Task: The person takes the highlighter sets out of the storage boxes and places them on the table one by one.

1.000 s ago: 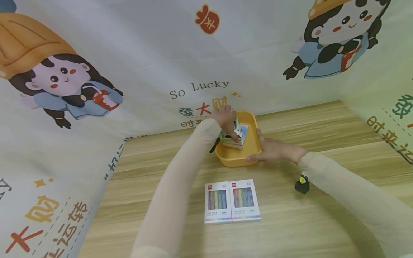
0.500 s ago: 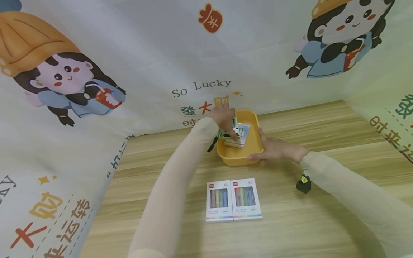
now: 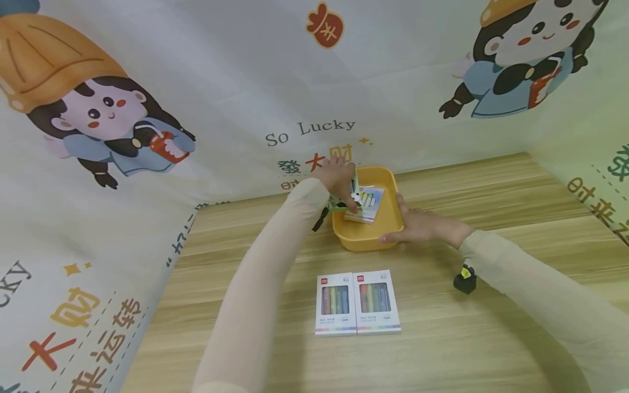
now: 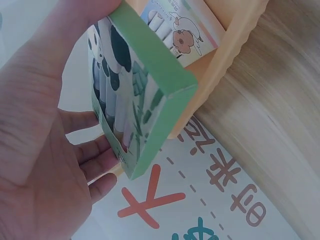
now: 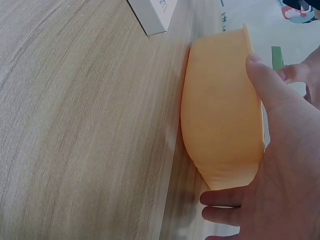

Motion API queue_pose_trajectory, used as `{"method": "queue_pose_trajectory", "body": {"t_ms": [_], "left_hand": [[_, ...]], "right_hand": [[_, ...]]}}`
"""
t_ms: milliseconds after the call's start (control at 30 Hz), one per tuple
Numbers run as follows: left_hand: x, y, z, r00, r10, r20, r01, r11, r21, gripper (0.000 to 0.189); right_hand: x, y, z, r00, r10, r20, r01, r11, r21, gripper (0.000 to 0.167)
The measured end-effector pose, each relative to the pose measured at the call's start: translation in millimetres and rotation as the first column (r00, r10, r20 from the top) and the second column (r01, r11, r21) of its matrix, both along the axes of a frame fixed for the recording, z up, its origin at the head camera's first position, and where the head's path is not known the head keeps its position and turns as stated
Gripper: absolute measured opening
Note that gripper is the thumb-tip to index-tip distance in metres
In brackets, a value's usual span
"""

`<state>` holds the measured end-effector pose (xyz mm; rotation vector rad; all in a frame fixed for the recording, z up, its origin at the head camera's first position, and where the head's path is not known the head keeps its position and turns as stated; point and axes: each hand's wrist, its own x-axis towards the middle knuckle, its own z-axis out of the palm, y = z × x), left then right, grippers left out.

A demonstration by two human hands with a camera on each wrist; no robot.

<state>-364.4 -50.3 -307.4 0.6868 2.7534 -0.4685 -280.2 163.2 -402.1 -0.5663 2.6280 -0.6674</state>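
In the head view my left hand (image 3: 336,179) grips a green panda-print box (image 4: 145,95) over the left side of a yellow plastic basket (image 3: 366,244). The box is tilted, and pen-like sticks show through its window in the left wrist view. Inside the basket lies a second, lighter box (image 3: 369,203) with a cartoon animal print, partly covered by the green one. My right hand (image 3: 425,224) holds the basket's right side, thumb (image 5: 267,80) along the rim and fingers spread against the side wall.
Two white boxes, a left one (image 3: 336,303) and a right one (image 3: 377,300), lie side by side on the wooden table (image 3: 442,338) in front of the basket. Coloured sticks show through their windows. A printed cloth (image 3: 236,82) rises just behind the basket.
My left hand has moved slightly left relative to the basket with the green box, exposing more of the box inside. My right hand stays on the basket. The head view has shifted a little.
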Motion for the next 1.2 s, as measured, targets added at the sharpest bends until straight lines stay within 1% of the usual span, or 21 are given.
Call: {"method": "queue_pose_trajectory", "body": {"t_ms": [133,367,667,733,900,1067,1200], "left_hand": [[4.2,-2.1,5.0,1.000,0.016,0.001,-0.016,1.000,0.015,0.121],[11.4,-6.7,13.9,0.997,0.069,0.039,-0.070,0.997,0.034,0.125],[12.5,-11.2,16.4,0.995,0.096,0.035,-0.097,0.995,0.027,0.123],[12.9,-12.1,16.8,0.995,0.097,0.037,-0.098,0.995,0.021,0.122],[14.2,-16.2,17.7,0.996,0.073,0.048,-0.073,0.997,0.012,0.124],[17.2,-23.0,19.0,0.998,0.044,0.048,-0.046,0.998,0.034,0.125],[21.2,-29.6,18.6,0.997,0.046,0.060,-0.049,0.998,0.048,0.124]], "right_hand": [[-0.4,0,-0.6,1.000,-0.003,0.003,0.003,1.000,0.002,0.132],[0.1,0,0.3,1.000,0.007,-0.009,-0.007,1.000,-0.017,0.132],[-0.1,2,1.7,1.000,0.010,-0.020,-0.011,0.999,-0.032,0.131],[-0.1,2,2.0,1.000,0.011,-0.028,-0.012,1.000,-0.028,0.131],[0.5,1,2.6,0.999,0.011,-0.041,-0.012,1.000,-0.013,0.131],[1.2,0,3.0,0.999,0.014,-0.036,-0.014,1.000,-0.016,0.130],[1.3,-1,1.7,0.999,0.020,-0.039,-0.020,1.000,-0.017,0.130]]}}
